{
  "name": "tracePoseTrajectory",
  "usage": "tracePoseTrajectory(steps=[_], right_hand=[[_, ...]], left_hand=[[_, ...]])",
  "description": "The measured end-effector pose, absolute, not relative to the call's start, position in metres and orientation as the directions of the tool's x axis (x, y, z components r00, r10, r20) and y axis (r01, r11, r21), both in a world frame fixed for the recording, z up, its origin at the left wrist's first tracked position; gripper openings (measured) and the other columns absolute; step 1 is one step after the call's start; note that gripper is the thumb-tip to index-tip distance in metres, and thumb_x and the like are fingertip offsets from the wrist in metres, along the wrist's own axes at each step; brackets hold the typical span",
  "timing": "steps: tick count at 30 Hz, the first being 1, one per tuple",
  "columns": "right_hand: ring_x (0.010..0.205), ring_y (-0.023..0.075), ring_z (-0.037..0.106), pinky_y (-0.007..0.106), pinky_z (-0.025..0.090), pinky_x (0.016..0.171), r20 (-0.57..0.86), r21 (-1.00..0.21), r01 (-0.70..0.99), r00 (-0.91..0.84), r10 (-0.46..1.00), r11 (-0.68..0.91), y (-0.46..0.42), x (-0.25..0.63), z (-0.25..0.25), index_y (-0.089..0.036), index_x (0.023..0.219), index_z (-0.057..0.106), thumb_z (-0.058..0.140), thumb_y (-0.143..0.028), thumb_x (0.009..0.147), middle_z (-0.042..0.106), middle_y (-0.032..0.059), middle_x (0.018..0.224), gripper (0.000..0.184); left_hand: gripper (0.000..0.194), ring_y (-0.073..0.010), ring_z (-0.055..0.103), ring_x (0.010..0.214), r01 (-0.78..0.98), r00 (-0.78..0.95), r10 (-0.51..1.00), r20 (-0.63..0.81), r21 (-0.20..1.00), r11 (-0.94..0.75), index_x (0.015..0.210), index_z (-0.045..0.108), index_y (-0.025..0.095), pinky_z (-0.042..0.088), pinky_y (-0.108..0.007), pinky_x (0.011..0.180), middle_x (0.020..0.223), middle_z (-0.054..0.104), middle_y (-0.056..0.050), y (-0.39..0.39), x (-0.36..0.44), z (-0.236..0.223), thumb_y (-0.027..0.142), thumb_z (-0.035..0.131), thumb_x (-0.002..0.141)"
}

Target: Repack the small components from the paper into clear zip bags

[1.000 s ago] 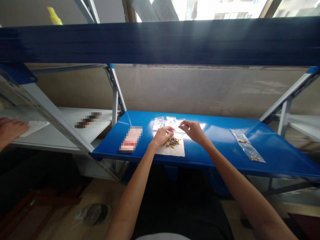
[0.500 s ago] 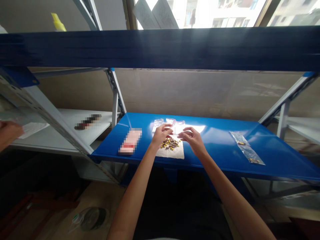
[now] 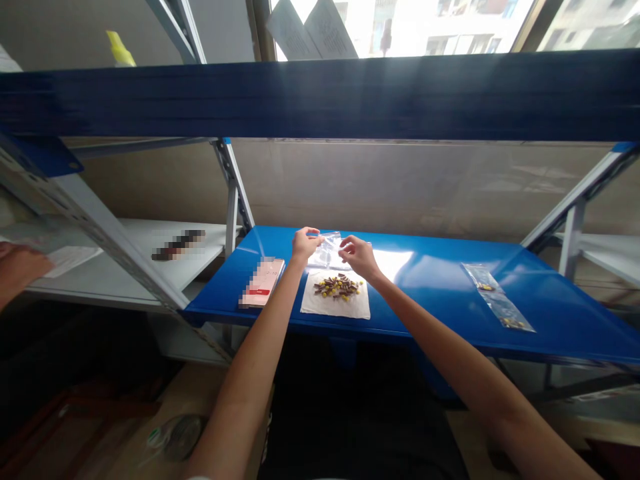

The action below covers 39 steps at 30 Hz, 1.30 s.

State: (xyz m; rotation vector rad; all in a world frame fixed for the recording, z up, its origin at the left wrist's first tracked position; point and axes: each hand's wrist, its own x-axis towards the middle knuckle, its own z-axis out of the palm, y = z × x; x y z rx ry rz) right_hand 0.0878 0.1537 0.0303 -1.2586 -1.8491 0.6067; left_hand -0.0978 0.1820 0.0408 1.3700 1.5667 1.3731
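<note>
My left hand (image 3: 304, 243) and my right hand (image 3: 356, 256) both pinch a small clear plastic bag (image 3: 328, 250), held just above the blue shelf (image 3: 425, 280). The left fingers grip its left edge, the right fingers its right edge. In front of the hands lies a white sheet (image 3: 336, 303) with a pile of several small yellow and brown pieces (image 3: 337, 287) on it. More clear bags seem to lie under the held one, partly hidden.
A pink blurred card (image 3: 261, 282) lies left of the sheet. Filled clear bags (image 3: 497, 305) lie on the right of the shelf. Another person's hand (image 3: 17, 267) rests on the white shelf (image 3: 125, 263) at far left. A dark blue beam (image 3: 320, 93) spans overhead.
Both hands moved back from over the pile to the bags at the rear and lifted one clear bag between them. The pile is now uncovered.
</note>
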Motion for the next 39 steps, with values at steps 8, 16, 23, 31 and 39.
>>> tracePoseTrajectory(steps=[8,16,23,31,39], right_hand=[[0.092,0.0222,0.068,0.028,0.045,0.077,0.304,-0.438,0.781,-0.337,0.891,0.445,0.184,0.042,0.025,-0.018,0.104,0.075,0.059,-0.013,0.092,0.075,0.0095,0.098,0.02],[0.097,0.0233,0.063,0.027,0.042,0.073,0.268,-0.333,0.835,-0.361,0.893,0.438,0.176,0.041,0.027,-0.018,0.109,0.074,0.054,-0.022,0.099,0.068,0.0132,0.113,0.023],[0.094,0.0233,0.061,0.028,0.041,0.071,0.283,-0.317,0.838,-0.363,0.888,0.443,0.168,0.037,0.027,-0.018,0.107,0.073,0.05,-0.026,0.103,0.065,0.0132,0.111,0.025],[0.094,0.023,0.06,0.029,0.042,0.075,0.313,-0.351,0.833,-0.327,0.892,0.429,0.164,0.044,0.022,-0.018,0.11,0.07,0.05,-0.027,0.102,0.066,0.0128,0.111,0.023],[0.08,0.0194,0.062,0.03,0.046,0.077,0.481,-0.583,0.68,-0.153,0.863,0.445,0.134,0.084,0.02,-0.018,0.095,0.072,0.053,-0.027,0.096,0.07,0.008,0.091,0.021]], left_hand=[[0.011,-0.0201,0.07,0.083,0.474,-0.403,0.883,0.242,0.88,-0.025,0.085,0.071,0.018,0.052,-0.029,0.078,0.089,0.076,-0.008,0.21,-0.117,0.016,0.021,0.079,0.079],[0.025,-0.0194,0.069,0.083,0.53,-0.394,0.885,0.249,0.848,-0.003,0.099,0.069,0.017,0.051,-0.027,0.075,0.092,0.076,-0.008,0.208,-0.123,-0.002,0.026,0.082,0.08],[0.026,-0.019,0.07,0.083,0.538,-0.382,0.894,0.236,0.843,0.008,0.101,0.068,0.016,0.051,-0.026,0.074,0.093,0.077,-0.008,0.198,-0.127,-0.011,0.022,0.082,0.079],[0.029,-0.0188,0.068,0.088,0.591,-0.339,0.883,0.324,0.804,-0.068,0.102,0.067,0.017,0.051,-0.027,0.08,0.097,0.073,-0.008,0.192,-0.118,-0.012,0.023,0.083,0.079],[0.019,-0.025,0.064,0.104,0.632,-0.38,0.817,0.433,0.767,-0.112,0.109,0.064,0.017,0.05,-0.038,0.096,0.108,0.065,-0.012,0.162,-0.107,0.016,0.018,0.067,0.09]])
